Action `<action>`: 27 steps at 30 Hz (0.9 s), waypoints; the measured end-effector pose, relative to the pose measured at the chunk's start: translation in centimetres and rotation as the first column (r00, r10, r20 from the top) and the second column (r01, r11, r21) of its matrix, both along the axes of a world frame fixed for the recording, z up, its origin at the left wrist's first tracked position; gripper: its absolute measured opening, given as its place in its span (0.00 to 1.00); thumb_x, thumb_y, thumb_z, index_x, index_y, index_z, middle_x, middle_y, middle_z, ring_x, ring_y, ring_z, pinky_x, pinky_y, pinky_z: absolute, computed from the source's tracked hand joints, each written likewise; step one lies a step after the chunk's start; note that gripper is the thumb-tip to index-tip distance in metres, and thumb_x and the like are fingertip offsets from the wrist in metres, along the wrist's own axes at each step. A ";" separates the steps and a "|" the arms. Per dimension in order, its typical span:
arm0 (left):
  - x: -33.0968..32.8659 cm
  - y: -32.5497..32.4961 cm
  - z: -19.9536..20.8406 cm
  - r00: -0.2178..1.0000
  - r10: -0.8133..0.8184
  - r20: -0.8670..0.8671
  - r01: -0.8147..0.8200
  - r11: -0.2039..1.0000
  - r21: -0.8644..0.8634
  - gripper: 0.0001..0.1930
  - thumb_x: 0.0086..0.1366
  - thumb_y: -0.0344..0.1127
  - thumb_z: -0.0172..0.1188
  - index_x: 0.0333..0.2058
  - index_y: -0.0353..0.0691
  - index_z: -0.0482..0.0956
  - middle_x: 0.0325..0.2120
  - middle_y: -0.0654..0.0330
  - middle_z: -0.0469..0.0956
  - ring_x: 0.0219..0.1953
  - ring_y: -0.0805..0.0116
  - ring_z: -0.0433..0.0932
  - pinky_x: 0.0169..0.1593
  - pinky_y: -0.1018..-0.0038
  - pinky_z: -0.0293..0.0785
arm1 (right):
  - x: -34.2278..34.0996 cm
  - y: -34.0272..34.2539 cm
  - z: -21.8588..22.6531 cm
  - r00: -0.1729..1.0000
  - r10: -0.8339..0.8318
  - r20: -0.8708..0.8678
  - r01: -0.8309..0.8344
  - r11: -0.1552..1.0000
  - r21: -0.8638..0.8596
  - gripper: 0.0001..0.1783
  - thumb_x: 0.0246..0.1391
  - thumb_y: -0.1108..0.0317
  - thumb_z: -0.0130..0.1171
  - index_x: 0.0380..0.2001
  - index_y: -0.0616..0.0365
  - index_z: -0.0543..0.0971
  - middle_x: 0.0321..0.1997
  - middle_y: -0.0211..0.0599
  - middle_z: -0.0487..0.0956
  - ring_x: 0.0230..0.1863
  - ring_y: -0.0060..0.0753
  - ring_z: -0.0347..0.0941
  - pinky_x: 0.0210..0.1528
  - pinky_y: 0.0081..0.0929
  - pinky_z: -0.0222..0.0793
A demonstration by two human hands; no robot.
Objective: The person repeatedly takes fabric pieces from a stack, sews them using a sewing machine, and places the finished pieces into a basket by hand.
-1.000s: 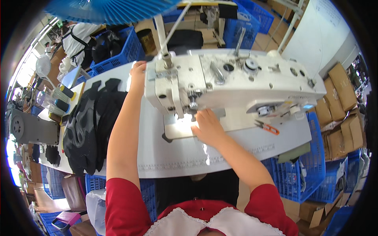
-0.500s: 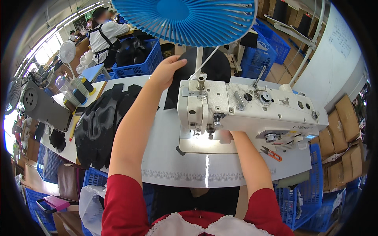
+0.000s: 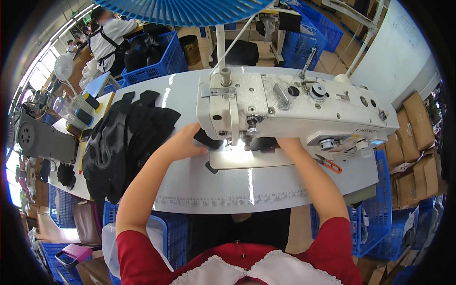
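A white sewing machine [image 3: 256,102] stands before me, its lamp lighting the needle area and the pale bed plate [image 3: 251,161]. Left of the needle, my left hand [image 3: 184,143] grips the edge of a black fabric piece [image 3: 205,139] between thumb and fingers. More black fabric [image 3: 262,144] shows under the machine arm, right of the needle; whether it is the same piece is hidden. My right hand [image 3: 288,144] reaches in beside that fabric from the right. Its fingers are mostly hidden under the arm.
Black cut pieces [image 3: 128,137] lie piled on the left of the table [image 3: 223,202]. Orange-handled thread snips [image 3: 330,165] rest by the machine's base. A blue fan [image 3: 185,12] hangs over the far side. Thread cones [image 3: 90,111], blue crates [image 3: 164,59] and a person [image 3: 107,40] are beyond.
My left hand has come back toward me from behind the machine to beside the needle, bringing the black fabric. Black fabric now shows near my right hand. The view has shifted.
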State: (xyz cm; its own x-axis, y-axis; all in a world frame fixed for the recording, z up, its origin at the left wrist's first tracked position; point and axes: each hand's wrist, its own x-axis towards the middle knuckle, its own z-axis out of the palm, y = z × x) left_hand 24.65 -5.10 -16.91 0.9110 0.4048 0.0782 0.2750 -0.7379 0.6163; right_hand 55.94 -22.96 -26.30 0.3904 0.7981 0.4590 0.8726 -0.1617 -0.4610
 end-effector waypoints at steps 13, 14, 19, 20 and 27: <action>-1.1 -4.5 -0.8 0.883 -0.444 -0.155 0.428 0.623 0.655 0.21 0.55 0.32 0.57 0.50 0.44 0.77 0.45 0.61 0.75 0.55 0.61 0.71 0.56 0.67 0.69 | -6.7 -2.8 5.9 0.478 0.634 0.608 -0.683 0.704 -0.197 0.21 0.51 0.67 0.52 0.50 0.54 0.75 0.46 0.33 0.76 0.51 0.37 0.72 0.51 0.34 0.71; -0.9 -4.9 -1.2 0.871 -0.460 -0.172 0.453 0.616 0.645 0.21 0.57 0.31 0.55 0.51 0.44 0.76 0.46 0.61 0.74 0.55 0.61 0.71 0.56 0.67 0.70 | -6.9 -2.7 5.7 0.483 0.633 0.605 -0.681 0.706 -0.195 0.21 0.51 0.67 0.52 0.50 0.54 0.75 0.46 0.33 0.76 0.51 0.37 0.72 0.51 0.34 0.71; 0.0 -7.4 -1.4 0.929 -0.221 -0.297 0.366 0.679 0.636 0.21 0.55 0.32 0.54 0.50 0.36 0.74 0.42 0.59 0.74 0.49 0.60 0.73 0.48 0.68 0.71 | -9.1 -3.5 4.3 0.640 0.511 0.574 -0.419 0.858 -0.296 0.17 0.48 0.66 0.53 0.42 0.59 0.76 0.35 0.30 0.72 0.38 0.32 0.68 0.39 0.27 0.64; 0.4 -8.2 -1.1 0.929 -0.164 -0.332 0.349 0.687 0.638 0.21 0.55 0.32 0.55 0.49 0.36 0.74 0.41 0.59 0.74 0.48 0.61 0.73 0.46 0.70 0.71 | -9.9 -3.6 4.4 0.643 0.514 0.568 -0.419 0.857 -0.301 0.17 0.48 0.66 0.53 0.42 0.59 0.76 0.35 0.30 0.72 0.38 0.32 0.68 0.39 0.27 0.64; 0.5 -8.6 -3.0 0.973 -0.131 -0.192 0.232 0.628 0.743 0.20 0.52 0.33 0.56 0.46 0.35 0.75 0.42 0.59 0.74 0.43 0.65 0.73 0.40 0.72 0.68 | -12.8 -3.8 4.3 0.759 0.348 0.551 -0.295 0.937 -0.185 0.13 0.43 0.68 0.57 0.35 0.56 0.74 0.36 0.32 0.73 0.38 0.32 0.68 0.37 0.29 0.61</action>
